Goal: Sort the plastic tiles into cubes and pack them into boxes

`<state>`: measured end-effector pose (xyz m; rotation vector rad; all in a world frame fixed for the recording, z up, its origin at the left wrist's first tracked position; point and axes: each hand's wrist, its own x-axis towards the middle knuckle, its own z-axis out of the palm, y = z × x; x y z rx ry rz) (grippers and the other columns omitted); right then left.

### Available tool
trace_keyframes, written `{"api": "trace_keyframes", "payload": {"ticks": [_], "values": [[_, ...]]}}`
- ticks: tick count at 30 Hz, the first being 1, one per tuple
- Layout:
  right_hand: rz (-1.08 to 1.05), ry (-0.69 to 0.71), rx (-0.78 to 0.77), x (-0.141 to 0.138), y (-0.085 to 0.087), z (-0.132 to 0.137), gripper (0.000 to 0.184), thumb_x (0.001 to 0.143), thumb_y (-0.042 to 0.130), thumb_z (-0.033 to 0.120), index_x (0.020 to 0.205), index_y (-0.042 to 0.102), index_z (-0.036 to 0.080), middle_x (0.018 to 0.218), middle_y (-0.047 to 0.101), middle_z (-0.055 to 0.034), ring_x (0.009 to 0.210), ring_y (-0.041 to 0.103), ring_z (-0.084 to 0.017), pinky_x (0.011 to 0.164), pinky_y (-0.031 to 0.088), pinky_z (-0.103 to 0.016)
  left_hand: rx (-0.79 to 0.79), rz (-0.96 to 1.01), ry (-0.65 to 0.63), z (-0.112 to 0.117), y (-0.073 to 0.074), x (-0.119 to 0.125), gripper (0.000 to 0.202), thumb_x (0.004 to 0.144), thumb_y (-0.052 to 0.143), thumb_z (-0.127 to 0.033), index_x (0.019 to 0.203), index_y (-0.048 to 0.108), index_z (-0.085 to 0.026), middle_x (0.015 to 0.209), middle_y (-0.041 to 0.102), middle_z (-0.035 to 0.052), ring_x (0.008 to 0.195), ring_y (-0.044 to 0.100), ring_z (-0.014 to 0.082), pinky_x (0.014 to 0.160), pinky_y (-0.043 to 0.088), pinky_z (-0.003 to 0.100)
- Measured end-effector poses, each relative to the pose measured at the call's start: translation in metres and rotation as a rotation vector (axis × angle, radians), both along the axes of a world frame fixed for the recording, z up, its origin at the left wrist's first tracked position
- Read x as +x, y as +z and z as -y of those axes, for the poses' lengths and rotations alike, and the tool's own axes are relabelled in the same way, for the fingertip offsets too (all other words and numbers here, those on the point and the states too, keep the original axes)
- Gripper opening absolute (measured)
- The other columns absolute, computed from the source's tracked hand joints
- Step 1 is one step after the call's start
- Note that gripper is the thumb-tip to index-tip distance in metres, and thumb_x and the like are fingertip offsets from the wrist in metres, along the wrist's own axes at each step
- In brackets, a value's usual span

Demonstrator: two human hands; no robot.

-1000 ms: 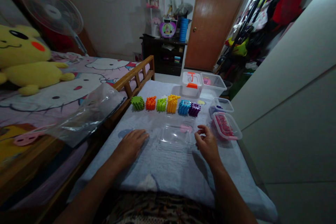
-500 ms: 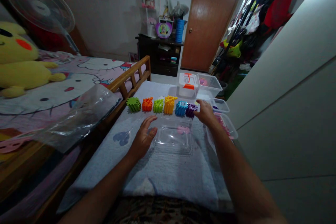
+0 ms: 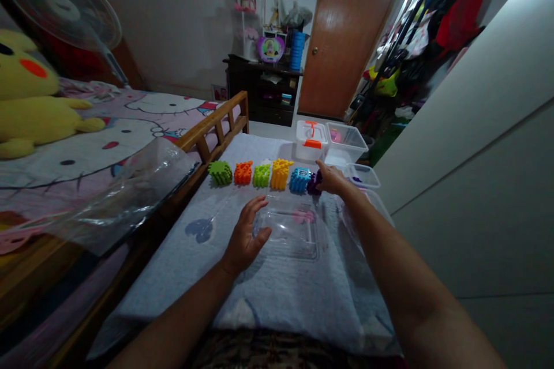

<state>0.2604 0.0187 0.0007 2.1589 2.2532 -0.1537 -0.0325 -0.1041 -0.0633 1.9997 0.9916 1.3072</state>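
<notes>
A row of small toothed plastic blocks stands on a pale blue cloth: dark green, orange, light green, yellow, blue and purple. My right hand reaches to the row's right end, its fingers closed around the purple block. My left hand rests with fingers spread at the left rim of a clear plastic tray lying in front of the row.
A white box with an orange latch and clear tubs stand behind the row; more small tubs sit at right. A wooden bed rail, a clear plastic bag and a yellow plush toy are left. A white cabinet is right.
My right hand moved from beside the tray forward to the purple block and closed on it. My left hand slid right and now touches the tray's left rim.
</notes>
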Motion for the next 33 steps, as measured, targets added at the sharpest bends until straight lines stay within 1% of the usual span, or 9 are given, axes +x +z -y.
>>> {"api": "trace_keyframes", "payload": {"ticks": [4,8,13,16,20,23,26,29,33], "values": [[-0.032,0.034,0.032,0.003,-0.006,-0.001,0.094,0.067,0.076,0.018,0.151,0.032,0.019,0.134,0.061,-0.0184,0.121,0.057,-0.036,0.095,0.046,-0.044,0.025,-0.047,0.015,0.0,0.002,0.001,0.046,0.094,0.05,-0.039,0.137,0.044,-0.023,0.145,0.045,0.0137,0.138,0.041,0.0287,0.115,0.033,0.052],[-0.075,0.032,0.047,0.002,-0.008,-0.001,0.095,0.067,0.075,0.015,0.151,0.031,0.019,0.137,0.059,-0.0188,0.121,0.058,-0.033,0.097,0.045,-0.044,0.025,-0.073,0.031,-0.001,0.001,0.001,0.046,0.094,0.049,-0.04,0.136,0.044,-0.023,0.144,0.046,0.0138,0.137,0.042,0.0288,0.115,0.034,0.053],[-0.133,0.026,0.067,0.001,-0.006,0.002,0.092,0.067,0.074,0.014,0.15,0.034,0.014,0.142,0.053,-0.0217,0.128,0.053,-0.034,0.103,0.042,-0.043,0.05,-0.095,0.039,-0.002,0.0,0.002,0.046,0.094,0.051,-0.038,0.137,0.043,-0.022,0.143,0.047,0.0135,0.136,0.043,0.028,0.114,0.035,0.051],[-0.184,0.026,0.133,0.005,0.002,0.008,0.092,0.067,0.073,0.014,0.15,0.034,0.014,0.143,0.052,-0.0208,0.128,0.052,-0.033,0.104,0.042,-0.043,0.077,-0.095,0.037,-0.002,0.0,0.002,0.049,0.093,0.053,-0.035,0.139,0.041,-0.023,0.143,0.046,0.0132,0.136,0.042,0.0281,0.114,0.035,0.051],[-0.285,0.083,0.239,0.002,0.027,0.03,0.092,0.067,0.073,0.017,0.15,0.032,0.014,0.134,0.059,-0.0185,0.119,0.057,-0.031,0.1,0.044,-0.043,0.089,-0.106,0.037,-0.001,-0.002,0.003,0.063,0.088,0.06,-0.034,0.144,0.034,-0.023,0.145,0.042,0.0143,0.136,0.041,0.0301,0.111,0.038,0.052],[-0.365,0.231,0.2,-0.018,0.045,0.057,0.087,0.069,0.073,0.019,0.147,0.035,0.015,0.128,0.062,-0.0156,0.113,0.061,-0.028,0.095,0.047,-0.038,0.086,-0.137,0.025,0.001,-0.002,0.004,0.079,0.083,0.068,-0.037,0.149,0.026,-0.024,0.147,0.038,0.0162,0.138,0.038,0.0333,0.109,0.039,0.054],[-0.375,0.401,0.069,-0.052,0.05,0.084,0.07,0.07,0.074,0.021,0.135,0.049,0.018,0.126,0.064,-0.0119,0.113,0.061,-0.025,0.095,0.046,-0.036,0.087,-0.142,-0.013,0.002,-0.002,0.004,0.095,0.077,0.075,-0.046,0.152,0.02,-0.024,0.149,0.034,0.0181,0.139,0.035,0.0368,0.108,0.039,0.057],[-0.345,0.503,-0.06,-0.083,0.038,0.099,0.06,0.066,0.077,0.019,0.123,0.058,0.015,0.119,0.068,-0.0134,0.109,0.064,-0.026,0.092,0.048,-0.035,0.097,-0.136,-0.043,0.003,-0.003,0.004,0.104,0.073,0.079,-0.049,0.153,0.016,-0.024,0.15,0.031,0.0187,0.14,0.033,0.0385,0.108,0.038,0.058],[-0.242,0.552,-0.134,-0.106,0.017,0.099,0.049,0.067,0.078,0.021,0.113,0.063,0.012,0.112,0.07,-0.0155,0.103,0.066,-0.028,0.086,0.048,-0.035,0.108,-0.162,-0.044,0.002,-0.007,0.005,0.103,0.075,0.077,-0.042,0.154,0.014,-0.025,0.15,0.032,0.0184,0.139,0.034,0.0393,0.108,0.038,0.059]]}}
